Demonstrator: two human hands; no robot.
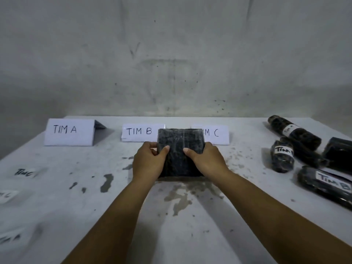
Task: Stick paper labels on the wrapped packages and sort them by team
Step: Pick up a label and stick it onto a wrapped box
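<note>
Toward the far edge of the scuffed white worktop (190, 216), roughly mid-way along it, the person's holding up a flat black square package wrapped in shiny plastic (181, 153). Left hand (147, 161) grips its left edge, right hand (206, 159) grips the right edge, both thumbs curled over the face that's toward them, the other fingers hidden behind. Its bottom edge looks like it's on or just off the worktop, honestly can't tell which. No label on the side I can see.

Right behind it along the far edge stand three folded white paper tent signs: "TIM A" sign (69, 132) near the far left corner, "TIM B" sign (140, 132) and "TIM C" sign (216, 134), and the package covers a bit of those last two.

Over by the right edge there's a loose bunch of black wrapped rolls: one labelled TIM A (294, 133), a short one (282, 156) with a TIM label, a long one labelled TIM B (327, 184), plus another dark package (339, 155).

Along the left edge lie small handwritten paper labels (25, 172), a bit blurry.
</note>
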